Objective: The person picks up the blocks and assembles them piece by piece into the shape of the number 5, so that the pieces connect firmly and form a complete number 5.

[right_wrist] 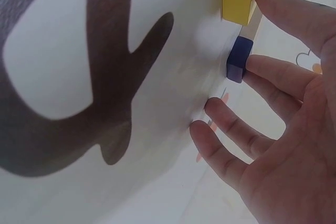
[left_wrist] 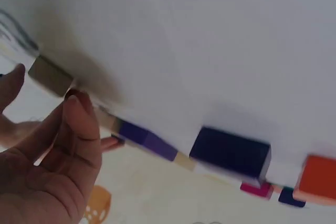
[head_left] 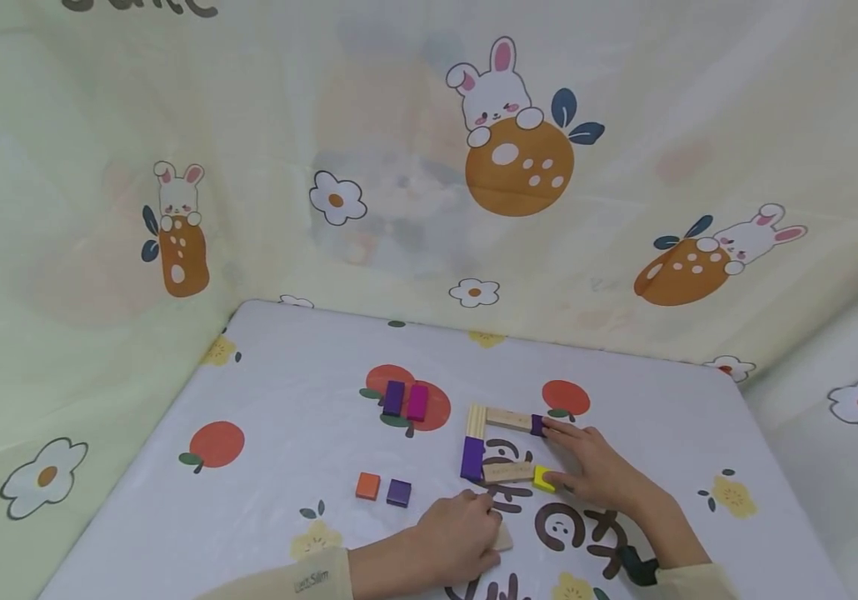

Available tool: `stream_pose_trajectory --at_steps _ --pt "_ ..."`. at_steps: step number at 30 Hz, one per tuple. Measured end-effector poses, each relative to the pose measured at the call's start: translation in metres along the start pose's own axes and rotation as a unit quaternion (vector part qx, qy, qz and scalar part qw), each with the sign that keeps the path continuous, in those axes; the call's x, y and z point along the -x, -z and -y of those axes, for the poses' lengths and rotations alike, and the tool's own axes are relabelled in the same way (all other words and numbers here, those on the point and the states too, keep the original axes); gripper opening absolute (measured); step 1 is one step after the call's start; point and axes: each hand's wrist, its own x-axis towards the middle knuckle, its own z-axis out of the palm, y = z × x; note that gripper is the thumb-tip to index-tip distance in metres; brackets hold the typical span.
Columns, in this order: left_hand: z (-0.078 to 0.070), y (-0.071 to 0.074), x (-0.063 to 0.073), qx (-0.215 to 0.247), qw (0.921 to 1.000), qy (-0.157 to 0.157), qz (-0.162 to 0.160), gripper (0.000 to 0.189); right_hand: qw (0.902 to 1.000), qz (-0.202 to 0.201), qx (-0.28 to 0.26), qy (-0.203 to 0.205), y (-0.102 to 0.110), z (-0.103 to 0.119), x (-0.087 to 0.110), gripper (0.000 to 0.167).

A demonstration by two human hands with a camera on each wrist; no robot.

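My left hand [head_left: 461, 537] is close to the near side of a block outline, its fingers curled. Between its thumb and fingers it pinches a plain wooden block [head_left: 503, 537], partly hidden by the hand. My right hand [head_left: 601, 468] is spread at the outline's right side. Its thumb touches a yellow block [head_left: 544, 478], and a straight finger touches a small purple block [right_wrist: 239, 59]. Plain wooden blocks [head_left: 509, 419] [head_left: 507, 473] run left from these two. They meet a pale block [head_left: 476, 421] and a longer purple block [head_left: 472, 458], which form the left side.
Left of the outline lie an orange block [head_left: 367, 486] and a purple block [head_left: 399, 493]. Farther back, a dark purple block [head_left: 394, 398] and a magenta block [head_left: 417, 402] lie side by side. Printed cloth [head_left: 286, 383] covers the table, with patterned curtains [head_left: 399, 250] around it.
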Motion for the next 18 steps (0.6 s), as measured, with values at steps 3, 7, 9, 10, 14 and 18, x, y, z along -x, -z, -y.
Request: stream_pose_trajectory --at_steps 3,7,9,10,14,18 --pt "0.002 0.004 0.007 -0.028 0.9995 0.017 0.002 0.042 1.0000 0.003 -0.004 0.001 0.001 0.002 0.000 0.077" --pt "0.006 0.010 0.015 -0.021 0.9992 0.032 0.005 0.030 1.0000 0.003 -0.007 0.000 0.001 0.002 0.002 0.076" --pt "0.008 0.009 0.016 -0.003 0.9995 0.033 0.002 0.023 1.0000 0.002 -0.003 -0.001 0.001 0.001 0.002 0.076" --pt "0.008 0.008 0.015 0.008 0.9995 0.032 -0.002 0.020 1.0000 0.001 -0.002 0.000 0.001 0.001 0.002 0.076" --pt "0.006 0.005 0.009 0.018 0.9994 0.022 -0.020 0.020 1.0000 -0.002 -0.001 0.001 -0.001 0.000 0.001 0.076" --pt "0.000 0.003 -0.004 -0.001 0.9993 0.013 -0.035 0.018 1.0000 -0.005 -0.003 0.005 -0.002 0.000 0.001 0.076"
